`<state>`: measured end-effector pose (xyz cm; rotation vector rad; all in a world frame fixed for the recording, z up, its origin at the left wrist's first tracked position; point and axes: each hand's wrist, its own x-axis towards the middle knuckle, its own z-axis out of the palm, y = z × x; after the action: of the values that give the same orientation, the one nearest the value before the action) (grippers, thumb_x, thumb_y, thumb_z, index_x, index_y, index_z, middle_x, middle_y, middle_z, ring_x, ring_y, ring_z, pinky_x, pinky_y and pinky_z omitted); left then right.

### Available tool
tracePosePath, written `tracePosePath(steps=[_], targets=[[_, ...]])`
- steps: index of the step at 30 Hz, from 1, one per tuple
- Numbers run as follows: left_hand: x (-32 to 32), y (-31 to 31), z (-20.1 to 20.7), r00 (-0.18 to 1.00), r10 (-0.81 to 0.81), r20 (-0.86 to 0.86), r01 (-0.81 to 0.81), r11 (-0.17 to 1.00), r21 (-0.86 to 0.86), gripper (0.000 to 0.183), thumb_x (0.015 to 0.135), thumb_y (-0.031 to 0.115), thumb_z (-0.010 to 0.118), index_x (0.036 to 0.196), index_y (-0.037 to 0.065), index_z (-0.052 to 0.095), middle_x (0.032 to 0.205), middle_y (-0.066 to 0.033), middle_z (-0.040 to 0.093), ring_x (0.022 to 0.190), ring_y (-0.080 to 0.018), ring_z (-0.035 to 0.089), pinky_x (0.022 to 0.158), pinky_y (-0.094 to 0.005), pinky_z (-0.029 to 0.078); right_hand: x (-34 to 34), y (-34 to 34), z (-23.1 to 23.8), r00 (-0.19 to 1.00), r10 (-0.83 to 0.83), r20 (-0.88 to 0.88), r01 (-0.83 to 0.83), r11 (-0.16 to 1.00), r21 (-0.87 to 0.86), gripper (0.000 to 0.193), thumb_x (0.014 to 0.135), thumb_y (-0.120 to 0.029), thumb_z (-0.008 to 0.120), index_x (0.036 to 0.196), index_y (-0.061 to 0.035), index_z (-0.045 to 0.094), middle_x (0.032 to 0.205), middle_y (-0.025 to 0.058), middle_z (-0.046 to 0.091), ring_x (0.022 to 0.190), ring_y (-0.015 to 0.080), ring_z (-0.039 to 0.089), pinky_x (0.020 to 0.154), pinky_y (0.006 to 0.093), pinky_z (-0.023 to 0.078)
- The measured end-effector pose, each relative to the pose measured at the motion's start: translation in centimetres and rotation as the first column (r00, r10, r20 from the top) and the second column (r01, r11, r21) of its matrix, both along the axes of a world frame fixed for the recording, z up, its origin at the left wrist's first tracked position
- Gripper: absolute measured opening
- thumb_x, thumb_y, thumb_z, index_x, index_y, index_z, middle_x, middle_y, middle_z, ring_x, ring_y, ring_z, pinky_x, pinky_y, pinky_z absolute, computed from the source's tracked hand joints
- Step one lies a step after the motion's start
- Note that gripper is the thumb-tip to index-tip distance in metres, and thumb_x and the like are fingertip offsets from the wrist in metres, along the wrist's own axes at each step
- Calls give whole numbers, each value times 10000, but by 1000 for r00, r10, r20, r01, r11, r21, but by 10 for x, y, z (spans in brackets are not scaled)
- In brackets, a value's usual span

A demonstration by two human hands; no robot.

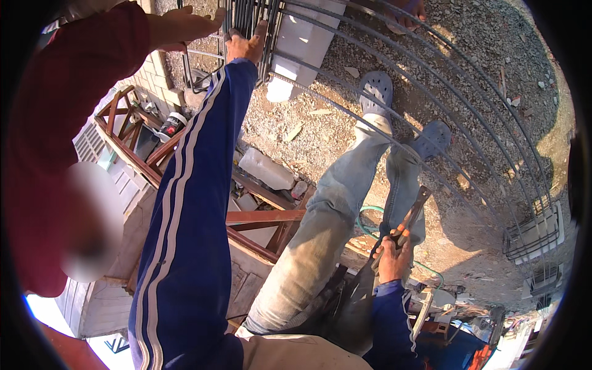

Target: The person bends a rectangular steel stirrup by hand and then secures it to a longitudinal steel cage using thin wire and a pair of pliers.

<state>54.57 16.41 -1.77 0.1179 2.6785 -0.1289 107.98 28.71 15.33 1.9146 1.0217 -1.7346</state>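
Observation:
My left hand [245, 47] reaches far forward and grips a bundle of dark steel stirrups [251, 17] packed close together at the top. Thumb and fingers are on either side of some of the bars. Long ribbed steel rebars [394, 57] run from that bundle in a curve to the right. Low on the right, my right hand [393, 259] is closed round a worn metal hand tool [414, 211] with orange on its grip. The tool looks like pincers and points up and away; its exact kind is unclear. It is apart from the rebars.
A co-worker in a maroon sleeve [80, 68] leans in from the left, a hand [191, 26] near the stirrups. More stirrups [533, 231] surround the rebars' far right end. Brown metal frames [265, 216], a concrete block [266, 168] and a green hose [365, 217] lie by my legs on gravel.

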Motion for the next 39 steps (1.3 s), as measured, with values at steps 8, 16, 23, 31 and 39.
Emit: tracePosePath(steps=[8, 16, 23, 31, 39], targets=[[3, 9, -1, 981, -5, -193, 30, 992, 123, 1010, 792, 594, 626, 1440, -69, 225, 1490, -264, 234, 1392, -358, 249, 1144, -388, 237, -77, -24, -18, 869, -476, 133, 491, 862, -125, 287, 806, -72, 570, 1090, -60, 528, 760, 46, 542, 547, 141, 518, 482, 273, 440], [-120, -23, -21, 983, 163, 90, -178, 965, 192, 728, 945, 607, 352, 1350, 15, 473, 1198, -229, 593, 1063, -294, 579, 939, -360, 424, -123, -105, -70, 783, -616, 86, 622, 775, -108, 228, 789, -68, 587, 1011, -35, 544, 733, 48, 520, 561, 157, 526, 545, 288, 468], [-142, -41, -36, 819, 236, 523, -558, 537, 633, 466, 939, 523, 485, 1208, 143, 517, 923, -43, 659, 754, -193, 671, 684, -348, 573, -113, -123, -97, 702, -635, 323, 712, 620, -328, 132, 831, -154, 585, 925, -67, 554, 719, 30, 534, 598, 151, 555, 507, 294, 466], [-167, -64, 22, 577, 197, 793, -732, 555, 395, 492, 930, 480, 499, 1269, 124, 471, 1059, -81, 625, 925, -222, 645, 788, -406, 548, -133, -107, -123, 696, -684, 218, 717, 648, -257, 184, 882, -155, 639, 1050, -103, 587, 760, 6, 539, 623, 127, 548, 545, 290, 473], [-103, -60, 47, 370, 173, 913, -799, 561, 217, 599, 789, 409, 688, 1245, 56, 524, 1124, -102, 627, 1022, -237, 618, 872, -413, 517, -140, -94, -217, 662, -742, 109, 741, 625, -246, 211, 887, -310, 673, 1002, -164, 572, 749, -36, 547, 604, 87, 529, 576, 281, 475]])
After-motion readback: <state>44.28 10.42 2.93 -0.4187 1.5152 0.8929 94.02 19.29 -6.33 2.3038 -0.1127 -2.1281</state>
